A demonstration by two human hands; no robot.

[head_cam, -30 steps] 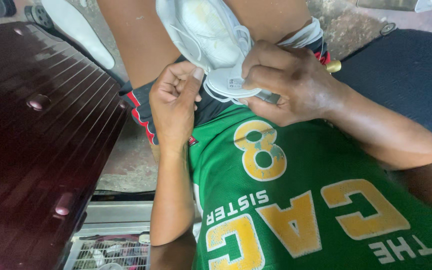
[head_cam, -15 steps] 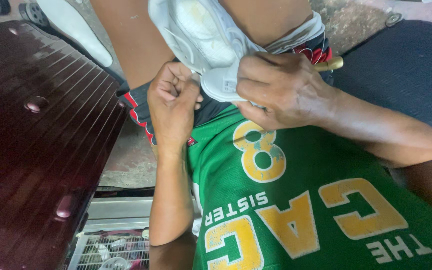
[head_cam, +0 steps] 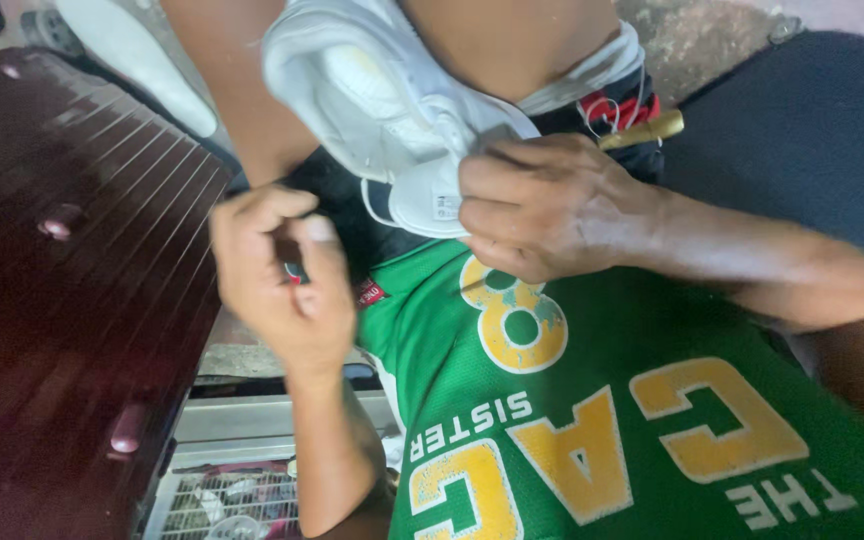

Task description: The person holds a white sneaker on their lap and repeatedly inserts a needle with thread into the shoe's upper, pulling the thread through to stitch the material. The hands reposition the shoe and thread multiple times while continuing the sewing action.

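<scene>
White leather sneaker (head_cam: 372, 100) rests upside-down on the person's lap, between bare knees. Right hand (head_cam: 542, 205) clamps fingers on its heel edge. Left hand (head_cam: 277, 275) hovers just beside, fingertips pinched together; what they pinch I cannot tell. Green jersey (head_cam: 592, 420) lies below, dark ribbed wooden tabletop (head_cam: 62, 270) at left.

The shoe (head_cam: 372, 100) lies at the top centre, resting on the person's lap. The right hand (head_cam: 542, 205) sits on the shoe's near end, touching it. The left hand (head_cam: 277, 280) is to its left, apart from the shoe. A ridged case (head_cam: 72, 290) lies at the far left. A wire basket (head_cam: 222, 500) sits below, near the left forearm.
</scene>
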